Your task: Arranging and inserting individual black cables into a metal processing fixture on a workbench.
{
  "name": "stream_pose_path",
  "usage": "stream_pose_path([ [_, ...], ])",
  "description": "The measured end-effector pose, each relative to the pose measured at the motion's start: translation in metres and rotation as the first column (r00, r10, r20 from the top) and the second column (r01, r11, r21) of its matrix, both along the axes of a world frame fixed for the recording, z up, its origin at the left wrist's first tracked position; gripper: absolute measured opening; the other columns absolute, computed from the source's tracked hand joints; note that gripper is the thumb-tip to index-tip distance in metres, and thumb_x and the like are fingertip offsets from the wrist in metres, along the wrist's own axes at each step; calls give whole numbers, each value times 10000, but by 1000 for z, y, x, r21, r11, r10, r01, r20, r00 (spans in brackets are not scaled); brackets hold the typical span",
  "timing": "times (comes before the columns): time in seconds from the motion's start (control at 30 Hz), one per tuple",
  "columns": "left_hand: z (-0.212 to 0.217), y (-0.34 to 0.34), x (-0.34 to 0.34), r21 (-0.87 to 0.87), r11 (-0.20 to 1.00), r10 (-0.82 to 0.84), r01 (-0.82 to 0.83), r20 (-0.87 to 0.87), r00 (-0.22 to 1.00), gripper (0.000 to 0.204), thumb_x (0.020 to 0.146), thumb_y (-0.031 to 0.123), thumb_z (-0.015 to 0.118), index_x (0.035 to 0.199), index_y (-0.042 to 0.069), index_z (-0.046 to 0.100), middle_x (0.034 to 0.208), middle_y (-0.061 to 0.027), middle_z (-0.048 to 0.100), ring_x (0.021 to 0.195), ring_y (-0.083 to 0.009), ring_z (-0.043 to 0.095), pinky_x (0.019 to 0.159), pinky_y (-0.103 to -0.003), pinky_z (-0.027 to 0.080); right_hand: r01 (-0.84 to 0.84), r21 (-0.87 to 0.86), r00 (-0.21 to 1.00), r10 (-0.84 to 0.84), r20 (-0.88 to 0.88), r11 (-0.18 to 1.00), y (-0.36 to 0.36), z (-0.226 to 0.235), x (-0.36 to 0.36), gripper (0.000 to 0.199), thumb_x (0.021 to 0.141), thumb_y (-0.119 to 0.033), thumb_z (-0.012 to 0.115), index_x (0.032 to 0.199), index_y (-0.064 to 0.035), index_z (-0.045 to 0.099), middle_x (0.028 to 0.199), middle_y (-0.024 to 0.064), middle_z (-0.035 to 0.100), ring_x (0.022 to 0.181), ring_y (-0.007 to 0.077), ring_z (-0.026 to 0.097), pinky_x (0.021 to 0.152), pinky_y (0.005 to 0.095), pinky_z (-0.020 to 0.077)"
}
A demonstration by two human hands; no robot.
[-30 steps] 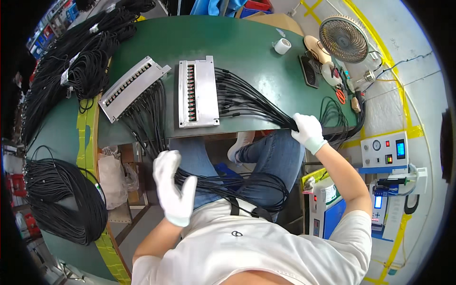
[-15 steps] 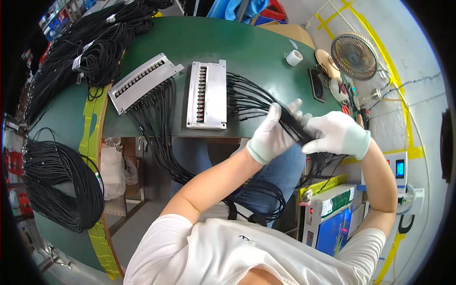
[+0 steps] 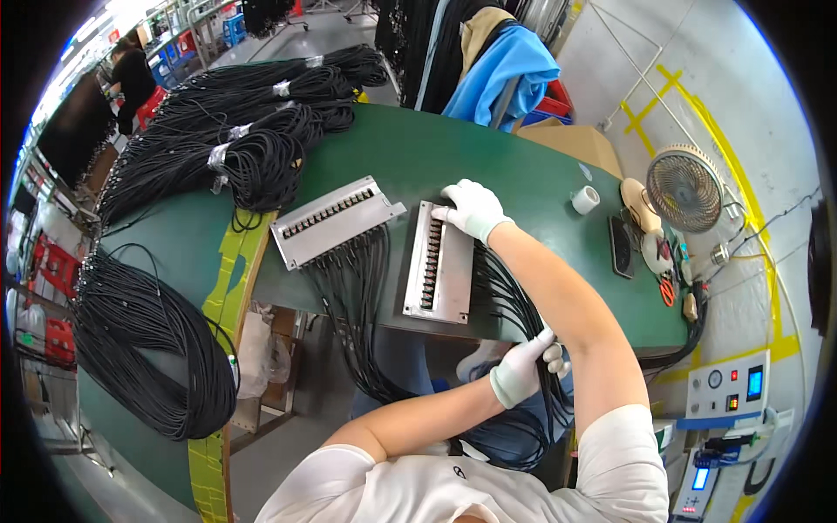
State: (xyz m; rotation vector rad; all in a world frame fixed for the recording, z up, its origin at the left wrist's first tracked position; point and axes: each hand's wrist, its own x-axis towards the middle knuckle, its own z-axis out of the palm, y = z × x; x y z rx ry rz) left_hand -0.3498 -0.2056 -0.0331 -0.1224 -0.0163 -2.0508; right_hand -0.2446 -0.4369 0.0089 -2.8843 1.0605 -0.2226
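Note:
A silver metal fixture (image 3: 453, 272) with a row of connector ends in its long slot lies on the green table, in front of me. Black cables (image 3: 516, 301) run out of its right side and down over the table edge. My left hand (image 3: 520, 370), in a white glove, is closed around this cable bundle below the edge. At the fixture's far end, my gloved right hand (image 3: 475, 209) grips the top, thumb by the upper end of the slot. Left of it lies a second silver fixture (image 3: 336, 222), tilted, its black cables (image 3: 357, 288) hanging toward my lap.
Large coils of black cable (image 3: 157, 349) cover the table's left side. To the right are a white tape roll (image 3: 585, 200), a phone (image 3: 621, 247), red-handled scissors (image 3: 667, 291) and a fan (image 3: 686, 187). A control box (image 3: 728, 388) stands at lower right. Another person (image 3: 132, 80) is far left.
My right hand has left the cable bundle and moved to the far end of the nearer fixture. My left hand has kept the bundle and lowered it. The view has shifted.

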Motion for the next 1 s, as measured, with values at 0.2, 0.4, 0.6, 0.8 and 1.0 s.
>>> stream_pose_path([
  [0.2, 8, 42, 1, 18, 991, -130, 129, 179, 975, 296, 1049, 359, 553, 1045, 69, 611, 656, 44, 437, 615, -130, 449, 748, -332, 462, 254, 244, 963, -268, 26, 936, 4, 14, -76, 603, 841, -584, 660, 1028, -11, 673, 1043, 230, 694, 1018, 382, 657, 894, 440, 507],
  [0.4, -2, 87, 11, 0, 897, -428, 442, 246, 870, 278, 1054, 293, 555, 1054, 26, 635, 614, 39, 445, 568, -123, 439, 729, -324, 458, 617, 346, 747, -664, 24, 707, 69, 2, -237, 653, 830, -626, 679, 904, 23, 670, 897, 262, 693, 902, 403, 676, 824, 447, 515],
  [0.6, 23, 79, 23, -141, 684, -546, 716, 553, 630, 275, 1043, 270, 561, 996, 7, 626, 558, 41, 423, 505, -107, 466, 711, -327, 509, 620, 681, 334, -916, 220, 389, 145, -26, -384, 624, 870, -544, 697, 880, 80, 674, 786, 157, 685, 723, 279, 664, 696, 398, 528],
  [0.8, 42, 66, 8, -115, 439, -670, 891, 618, 410, 230, 1037, 205, 560, 1025, -13, 634, 566, 7, 481, 507, -124, 504, 698, -329, 532, 588, 674, 174, -883, 436, 448, 213, -62, -434, 409, 948, -418, 643, 872, -17, 676, 764, 67, 653, 704, 181, 583, 666, 337, 475],
  [1.0, 72, 71, -72, -187, -59, -501, 981, 855, 133, 286, 999, 238, 615, 1087, -34, 632, 619, -41, 586, 599, -142, 597, 647, -307, 528, 747, 638, -314, -747, 586, 186, 408, 1, -525, 438, 976, -398, 615, 1140, -5, 716, 1011, 87, 726, 903, 149, 642, 819, 313, 495],
])
